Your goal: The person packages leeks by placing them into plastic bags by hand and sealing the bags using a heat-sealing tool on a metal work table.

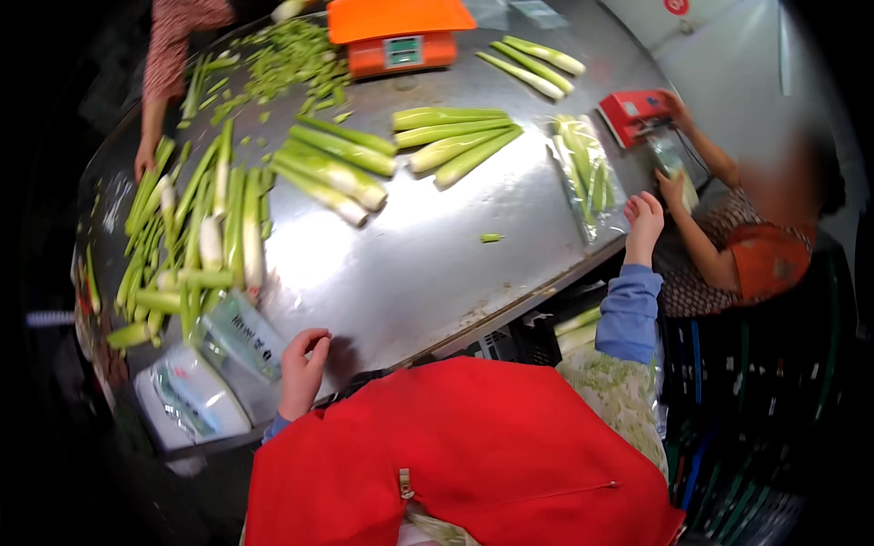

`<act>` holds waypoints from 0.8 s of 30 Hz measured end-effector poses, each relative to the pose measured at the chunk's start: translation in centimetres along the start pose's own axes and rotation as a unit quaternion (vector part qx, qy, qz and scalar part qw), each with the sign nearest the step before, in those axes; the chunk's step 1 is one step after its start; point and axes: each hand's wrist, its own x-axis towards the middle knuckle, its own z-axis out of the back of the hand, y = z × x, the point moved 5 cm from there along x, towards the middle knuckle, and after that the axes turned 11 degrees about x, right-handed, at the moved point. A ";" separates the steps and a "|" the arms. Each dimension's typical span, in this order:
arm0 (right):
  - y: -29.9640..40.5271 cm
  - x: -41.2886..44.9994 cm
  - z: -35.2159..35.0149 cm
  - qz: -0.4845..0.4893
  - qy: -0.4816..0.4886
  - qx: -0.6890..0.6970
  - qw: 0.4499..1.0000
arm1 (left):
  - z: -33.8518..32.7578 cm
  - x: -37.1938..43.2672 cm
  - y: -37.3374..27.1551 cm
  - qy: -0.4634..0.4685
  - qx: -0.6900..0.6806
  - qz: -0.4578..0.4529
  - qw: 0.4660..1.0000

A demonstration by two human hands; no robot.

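My left hand (305,374) is loosely curled and holds nothing visible, just right of a stack of printed clear plastic bags (242,334) at the table's near left. Out past the table's right edge, my right hand (644,228) is raised with bent fingers and no object in it. Beside it, a clear bag of green-and-white vegetable stalks (584,167) lies on the metal table (410,273). Farther in, one group of trimmed stalks (454,140) is fanned out, and another group (334,170) lies to its left. A small green offcut (491,238) rests nearer me.
An orange weighing scale (399,41) stands at the back, beside chopped green trimmings (290,65). Loose stalks (198,225) are heaped at left, where another person's hand (145,158) reaches in. At right, a co-worker (724,252) holds a bag at a red bag sealer (635,116).
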 end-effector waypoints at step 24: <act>-10.3 1.6 6.5 -0.301 -0.054 0.098 0.947 | -4.3 -1.5 -2.2 0.038 0.103 -0.025 0.994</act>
